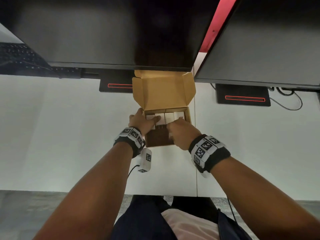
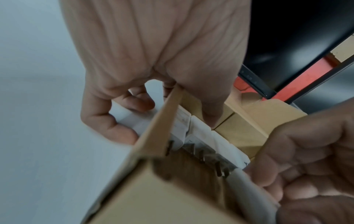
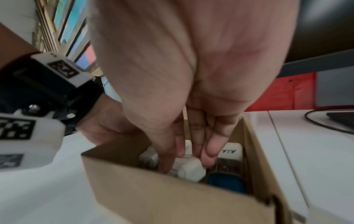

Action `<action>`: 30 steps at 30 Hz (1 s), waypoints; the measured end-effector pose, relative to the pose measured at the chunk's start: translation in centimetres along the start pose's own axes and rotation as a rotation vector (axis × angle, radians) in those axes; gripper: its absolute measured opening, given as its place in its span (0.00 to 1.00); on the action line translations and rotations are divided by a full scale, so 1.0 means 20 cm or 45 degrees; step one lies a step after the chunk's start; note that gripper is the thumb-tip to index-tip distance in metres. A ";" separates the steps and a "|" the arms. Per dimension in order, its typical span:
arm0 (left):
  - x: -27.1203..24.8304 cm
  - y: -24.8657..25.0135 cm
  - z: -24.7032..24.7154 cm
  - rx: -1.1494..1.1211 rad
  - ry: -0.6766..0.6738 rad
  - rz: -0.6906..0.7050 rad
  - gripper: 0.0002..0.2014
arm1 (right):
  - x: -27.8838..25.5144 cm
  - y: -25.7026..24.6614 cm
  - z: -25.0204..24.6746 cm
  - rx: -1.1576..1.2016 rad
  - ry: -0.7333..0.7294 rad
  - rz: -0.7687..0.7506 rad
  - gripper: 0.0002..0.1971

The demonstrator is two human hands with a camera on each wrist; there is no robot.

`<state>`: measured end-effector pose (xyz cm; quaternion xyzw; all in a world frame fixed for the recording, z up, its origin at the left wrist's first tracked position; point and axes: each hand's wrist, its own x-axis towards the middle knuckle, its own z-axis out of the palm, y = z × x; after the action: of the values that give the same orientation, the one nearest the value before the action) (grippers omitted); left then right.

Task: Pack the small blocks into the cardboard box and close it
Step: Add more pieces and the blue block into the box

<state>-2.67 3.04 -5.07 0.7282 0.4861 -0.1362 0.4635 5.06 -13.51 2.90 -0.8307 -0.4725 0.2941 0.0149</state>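
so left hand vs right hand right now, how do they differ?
Left hand straddles the cardboard box's left wall: thumb inside on the row of white blocks, fingers curled outside it. Right hand reaches down from the near side, with its fingers fully inside. Left grips the wall and steadies the box; right pinches a single white block and lowers it in. Shared: both are at the open box, and both wear marker-tagged wrist rigs.

White desk point(image 1: 60, 135), two sections joined by a seam. Two dark monitors point(image 1: 103, 32) overhang its far edge on black bases with red-lit strips point(image 1: 245, 98). Keyboard point(image 1: 17, 56) far left. Red panel point(image 1: 218, 23) behind. Grey carpet point(image 1: 26, 213) below.
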 end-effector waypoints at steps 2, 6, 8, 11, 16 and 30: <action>0.00 0.00 0.00 0.003 0.000 -0.005 0.41 | 0.00 -0.01 0.02 -0.019 -0.026 -0.014 0.08; -0.01 -0.01 0.01 0.012 -0.003 0.001 0.43 | 0.01 0.01 0.03 0.002 -0.018 -0.009 0.07; 0.00 -0.01 0.01 0.011 0.001 -0.004 0.41 | 0.02 0.03 0.05 -0.025 0.015 -0.030 0.06; -0.01 -0.01 0.01 0.023 0.004 -0.005 0.40 | 0.01 0.05 0.08 -0.030 0.051 -0.032 0.07; -0.01 -0.01 0.01 0.023 0.009 -0.008 0.39 | -0.03 0.11 0.02 0.195 0.311 -0.018 0.07; 0.00 -0.02 -0.01 -0.051 0.015 -0.020 0.38 | -0.20 0.50 0.17 0.371 0.211 0.306 0.11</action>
<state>-3.06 3.13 -5.16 0.7158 0.4972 -0.1257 0.4740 9.54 -23.05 -0.95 -0.8916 -0.3194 0.2897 0.1386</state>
